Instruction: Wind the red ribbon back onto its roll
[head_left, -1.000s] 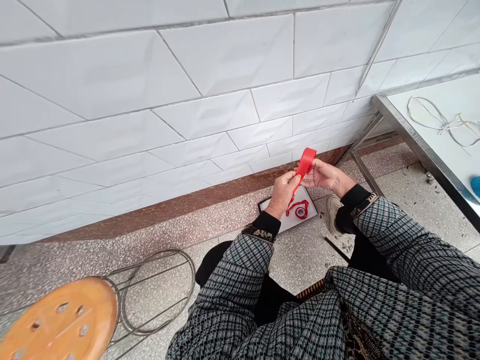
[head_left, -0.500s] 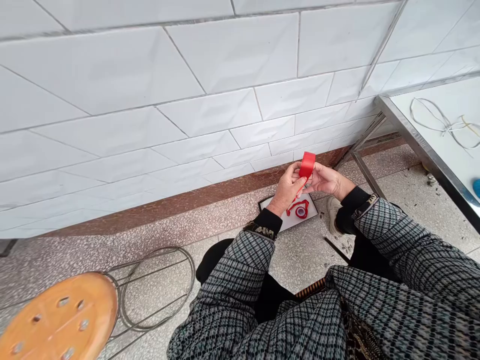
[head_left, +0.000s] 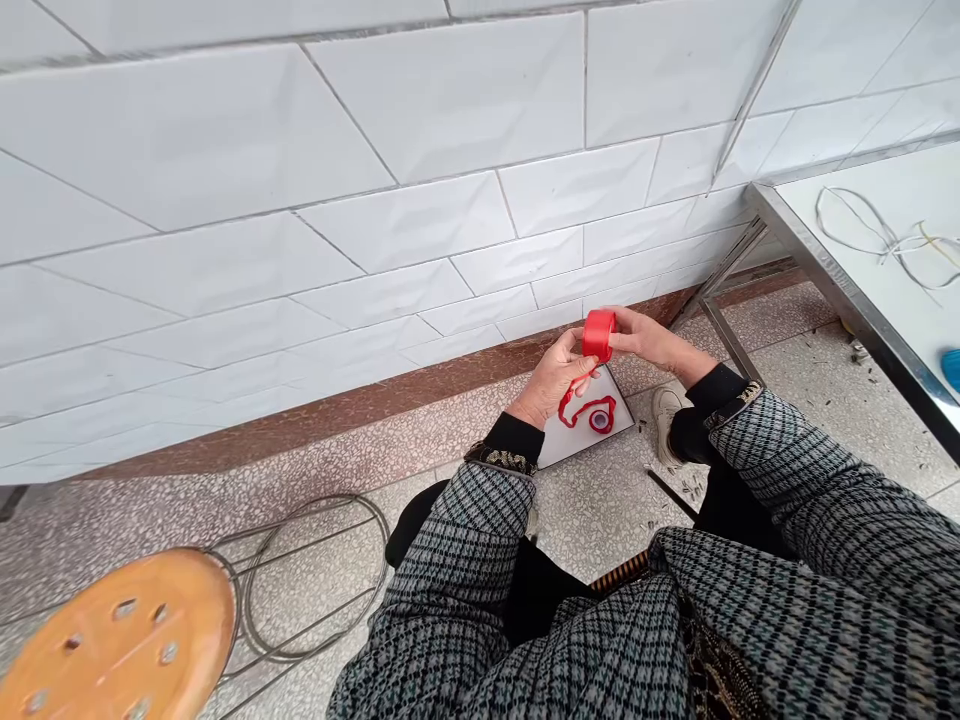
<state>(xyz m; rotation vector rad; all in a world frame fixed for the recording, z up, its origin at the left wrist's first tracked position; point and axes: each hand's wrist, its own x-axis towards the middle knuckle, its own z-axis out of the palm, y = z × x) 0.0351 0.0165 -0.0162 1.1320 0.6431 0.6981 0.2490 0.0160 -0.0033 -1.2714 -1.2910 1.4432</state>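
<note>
Between left hand and right hand, holding red roll.
With loose strand below, nearer left hand, and roll axis apparently sideways.

Both hands up front, near 3 o'clock in the head view, close together, fingers bent in.

Left forearm comes up from 6 o'clock, aimed at 1. Left wrist near straight; left hand points to 2, pinching: thumb on the near side, fingers curled behind.

Right forearm enters from 4 o'clock, aimed at 10. Right wrist roughly in line; right hand points between 9 and 10, back of hand up, in a light grip. Far fingertips hidden, can't tell if the hands touch.

Both elbows bent. Left leg at 7, right foot between 3 and 4.
</note>
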